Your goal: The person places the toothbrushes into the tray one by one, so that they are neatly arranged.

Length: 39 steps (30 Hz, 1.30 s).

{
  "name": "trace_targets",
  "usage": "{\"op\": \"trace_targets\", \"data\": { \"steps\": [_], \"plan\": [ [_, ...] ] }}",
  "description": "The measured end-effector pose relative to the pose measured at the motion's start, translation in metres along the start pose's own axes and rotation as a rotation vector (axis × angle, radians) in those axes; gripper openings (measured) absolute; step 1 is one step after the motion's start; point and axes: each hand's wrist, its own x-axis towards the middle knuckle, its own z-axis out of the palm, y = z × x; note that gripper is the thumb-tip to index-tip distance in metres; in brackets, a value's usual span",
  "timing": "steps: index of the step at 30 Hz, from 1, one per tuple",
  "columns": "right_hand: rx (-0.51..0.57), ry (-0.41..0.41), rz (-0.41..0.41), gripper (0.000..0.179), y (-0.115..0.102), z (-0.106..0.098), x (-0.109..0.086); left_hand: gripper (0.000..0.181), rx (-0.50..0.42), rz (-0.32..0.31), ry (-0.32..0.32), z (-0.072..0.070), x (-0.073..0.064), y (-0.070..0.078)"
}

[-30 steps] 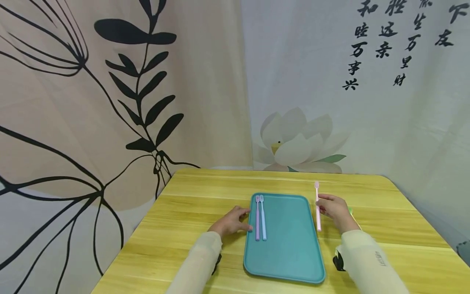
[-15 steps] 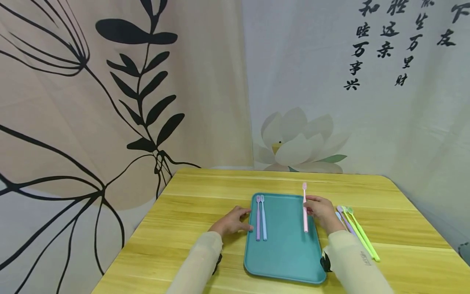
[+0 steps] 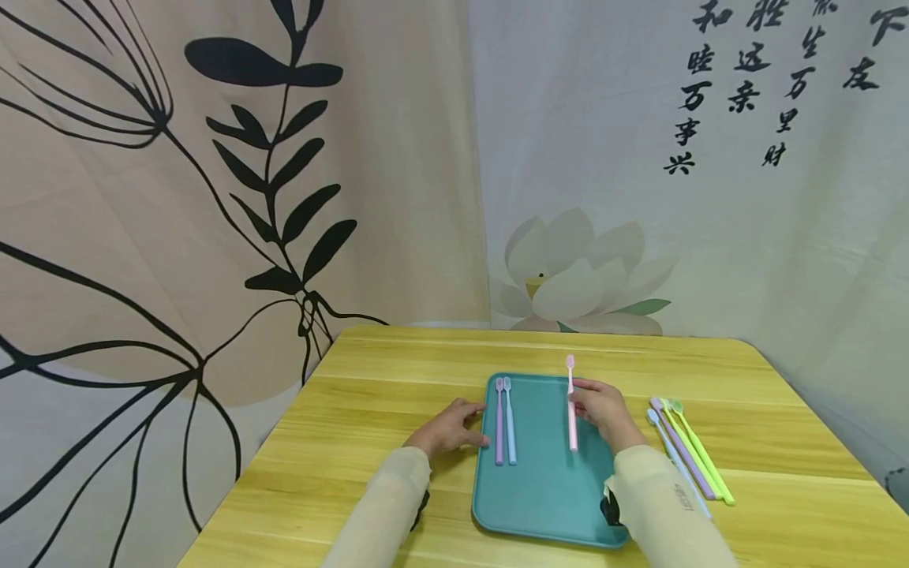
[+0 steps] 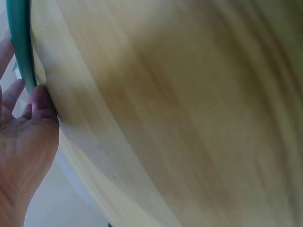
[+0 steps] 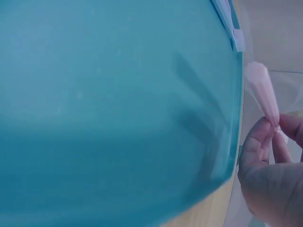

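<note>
A pink toothbrush (image 3: 572,418) is pinched between the thumb and fingertips of my right hand (image 3: 600,410). It hangs upright over the teal tray (image 3: 554,505), with its head toward the far side. In the right wrist view the pink handle (image 5: 264,90) sticks out from the fingers and casts a shadow on the tray. My left hand (image 3: 447,428) rests at the tray's left rim, thumb and fingers spread along it. Side by side in the tray's left part lie a purple toothbrush (image 3: 499,426) and a blue toothbrush (image 3: 510,426).
Right of the tray, several more toothbrushes lie bunched on the wooden table (image 3: 341,473), among them a blue one (image 3: 678,457), a purple one (image 3: 687,455) and a green one (image 3: 705,455). A printed curtain (image 3: 398,197) hangs behind the table.
My right hand has moved left with the pink toothbrush, from beside the tray's right edge to over the tray. The bunched toothbrushes have come into sight. My left hand has stayed put.
</note>
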Motion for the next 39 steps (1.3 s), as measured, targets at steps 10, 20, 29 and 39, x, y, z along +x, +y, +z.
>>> {"op": "trace_targets", "data": {
  "steps": [10, 20, 29, 39],
  "plan": [
    [-0.020, -0.026, -0.018, 0.038, 0.005, 0.023, 0.000, 0.072, 0.007, 0.002, 0.005, 0.001, 0.000, 0.000],
    [-0.005, -0.028, -0.001, 0.037, 0.010, 0.046, 0.002, 0.072, 0.002, 0.007, -0.001, -0.002, -0.001, 0.000],
    [-0.013, -0.027, 0.021, 0.036, 0.014, 0.061, 0.007, 0.071, 0.016, 0.010, 0.004, -0.001, -0.001, 0.000],
    [-0.021, -0.033, 0.022, 0.037, 0.017, 0.075, 0.006, 0.070, 0.019, -0.022, 0.016, -0.001, -0.003, 0.002]
  ]
}}
